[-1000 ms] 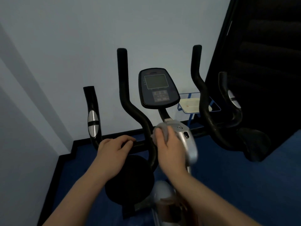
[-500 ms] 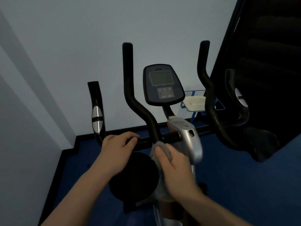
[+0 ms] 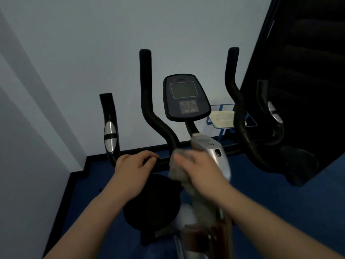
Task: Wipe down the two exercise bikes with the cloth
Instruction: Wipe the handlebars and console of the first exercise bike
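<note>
Our left hand (image 3: 135, 166) curls round the black handlebar (image 3: 149, 109), apparently to steady the exercise bike (image 3: 186, 98). Our right hand (image 3: 200, 170), blurred, presses the grey cloth (image 3: 179, 172) against the silver stem (image 3: 214, 152) below the console; we cannot tell whether its fingers clutch it. A second bike is not clearly visible.

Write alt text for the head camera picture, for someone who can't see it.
Seen from above, a person's right hand presses a grey cloth against an exercise bike's silver stem, while the left hand grips the black handlebar. A dark console sits above, before a pale wall.
</note>
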A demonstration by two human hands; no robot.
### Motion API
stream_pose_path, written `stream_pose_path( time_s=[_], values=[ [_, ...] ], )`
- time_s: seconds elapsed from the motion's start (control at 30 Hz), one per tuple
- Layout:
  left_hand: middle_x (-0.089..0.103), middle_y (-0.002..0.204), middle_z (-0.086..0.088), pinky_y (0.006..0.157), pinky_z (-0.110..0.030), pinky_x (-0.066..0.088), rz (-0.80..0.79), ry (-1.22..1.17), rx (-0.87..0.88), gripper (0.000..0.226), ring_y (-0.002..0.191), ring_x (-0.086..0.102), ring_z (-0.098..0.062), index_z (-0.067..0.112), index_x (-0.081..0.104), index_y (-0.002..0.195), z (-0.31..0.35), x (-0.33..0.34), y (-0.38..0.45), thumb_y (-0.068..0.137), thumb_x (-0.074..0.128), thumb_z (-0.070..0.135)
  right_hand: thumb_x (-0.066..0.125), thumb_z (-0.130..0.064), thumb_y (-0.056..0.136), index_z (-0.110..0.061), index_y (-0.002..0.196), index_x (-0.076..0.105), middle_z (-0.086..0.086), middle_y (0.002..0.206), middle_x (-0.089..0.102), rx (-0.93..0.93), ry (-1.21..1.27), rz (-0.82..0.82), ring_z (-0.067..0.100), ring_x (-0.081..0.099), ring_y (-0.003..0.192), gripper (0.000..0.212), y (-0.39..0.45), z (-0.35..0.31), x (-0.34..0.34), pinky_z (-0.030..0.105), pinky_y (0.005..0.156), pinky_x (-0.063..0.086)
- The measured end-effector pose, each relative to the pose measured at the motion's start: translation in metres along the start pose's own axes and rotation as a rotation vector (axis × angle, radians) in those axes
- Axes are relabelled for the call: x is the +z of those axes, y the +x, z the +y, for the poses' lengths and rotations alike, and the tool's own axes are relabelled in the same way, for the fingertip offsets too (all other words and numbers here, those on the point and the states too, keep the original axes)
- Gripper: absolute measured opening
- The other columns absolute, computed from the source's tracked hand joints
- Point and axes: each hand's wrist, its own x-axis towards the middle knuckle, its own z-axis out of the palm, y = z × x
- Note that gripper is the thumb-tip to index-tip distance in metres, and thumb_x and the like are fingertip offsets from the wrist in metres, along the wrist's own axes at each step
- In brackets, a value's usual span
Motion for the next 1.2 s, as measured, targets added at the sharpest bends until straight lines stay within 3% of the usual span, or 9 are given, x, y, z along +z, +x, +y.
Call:
stream_pose_path(
  time_s=[0.07, 0.17, 0.47, 0.63, 0.73, 0.87, 0.93, 1.03, 1.2],
  values=[
    [0.066, 0.103, 0.02, 0.106, -0.045, 0.036, 0.005, 0.0, 0.0, 0.023, 0.119, 0.05, -0.023, 0.06, 0.055, 0.089, 0.0, 0.0, 0.0, 0.081, 0.033, 0.058, 0.05, -0.039, 0.098, -0.016, 0.084, 0.064, -0.001, 0.074, 0.064, -0.078, -0.087, 0.148, 0.014, 0.06, 0.072, 0.031, 0.028, -0.02, -0.012, 0.021, 0.066, 0.045],
    [0.066, 0.106, 0.02, 0.107, -0.044, 0.037, -0.005, -0.012, -0.015, 0.026, 0.12, 0.05, -0.022, 0.06, 0.056, 0.093, -0.001, -0.002, -0.001, 0.082, 0.032, 0.06, 0.044, -0.043, 0.1, -0.019, 0.084, 0.056, -0.005, 0.076, 0.058, -0.205, -0.292, 0.27, 0.016, 0.056, 0.074, 0.031, 0.05, -0.033, 0.001, 0.033, 0.066, 0.041],
    [0.066, 0.095, 0.02, 0.105, -0.044, 0.037, -0.032, 0.007, 0.005, 0.026, 0.114, 0.053, -0.021, 0.057, 0.055, 0.094, 0.005, -0.002, -0.004, 0.085, 0.031, 0.057, 0.053, -0.044, 0.095, -0.021, 0.078, 0.065, 0.001, 0.074, 0.066, -0.052, -0.157, -0.107, 0.014, 0.064, 0.073, 0.031, 0.014, -0.021, 0.001, 0.043, 0.076, 0.053],
    [0.065, 0.101, 0.019, 0.103, -0.04, 0.041, -0.017, -0.059, 0.018, 0.017, 0.115, 0.052, -0.019, 0.056, 0.056, 0.099, 0.008, -0.002, -0.007, 0.092, 0.042, 0.049, 0.049, -0.047, 0.097, -0.018, 0.089, 0.059, -0.003, 0.081, 0.057, -0.417, -0.466, 0.284, 0.022, 0.059, 0.076, 0.032, 0.079, -0.047, 0.004, 0.037, 0.063, 0.046],
    [0.067, 0.103, 0.018, 0.087, -0.013, 0.045, 0.148, -0.289, 0.032, 0.02, 0.1, 0.059, 0.003, 0.037, 0.067, 0.101, 0.021, -0.013, -0.013, 0.096, 0.055, 0.023, 0.051, -0.047, 0.096, -0.02, 0.093, 0.057, 0.003, 0.086, 0.057, -0.473, -0.749, 0.301, 0.027, 0.061, 0.072, 0.027, 0.067, -0.024, 0.03, 0.033, 0.057, 0.043],
    [0.064, 0.088, 0.011, 0.067, -0.005, 0.039, 0.504, -0.323, 0.094, 0.026, 0.073, 0.055, 0.003, 0.027, 0.067, 0.093, 0.022, -0.054, 0.012, 0.093, 0.053, 0.005, 0.044, -0.05, 0.098, -0.022, 0.073, 0.05, -0.003, 0.078, 0.061, -0.3, -0.581, -0.133, 0.022, 0.062, 0.077, 0.038, 0.037, -0.032, 0.029, 0.039, 0.072, 0.049],
    [0.063, 0.108, 0.005, 0.084, -0.002, 0.032, 0.638, -0.164, 0.138, 0.028, 0.099, 0.054, -0.002, 0.021, 0.065, 0.102, 0.016, -0.074, 0.041, 0.09, 0.053, -0.001, 0.046, -0.053, 0.095, -0.018, 0.077, 0.059, -0.001, 0.077, 0.063, -0.271, -0.409, -0.079, 0.02, 0.062, 0.075, 0.042, 0.056, -0.05, 0.017, 0.042, 0.072, 0.052],
    [0.042, 0.146, -0.011, 0.109, -0.023, 0.02, 0.654, 0.003, 0.078, 0.042, 0.134, 0.036, -0.025, 0.014, 0.052, 0.133, 0.006, -0.078, 0.079, 0.092, 0.053, 0.004, 0.046, -0.053, 0.094, -0.016, 0.08, 0.061, 0.0, 0.078, 0.059, -0.62, -0.498, 0.261, 0.02, 0.058, 0.068, 0.042, 0.107, -0.083, 0.017, 0.036, 0.059, 0.048],
    [0.004, 0.161, 0.005, 0.098, -0.025, 0.031, 0.553, -0.089, 0.058, 0.06, 0.139, 0.03, -0.018, 0.037, 0.015, 0.152, -0.001, -0.057, 0.085, 0.103, 0.034, 0.008, 0.06, -0.051, 0.089, -0.019, 0.102, 0.059, 0.001, 0.101, 0.049, -0.662, -0.788, 0.168, 0.018, 0.054, 0.087, 0.035, 0.146, -0.056, 0.04, 0.028, 0.057, 0.038]
  ],
)
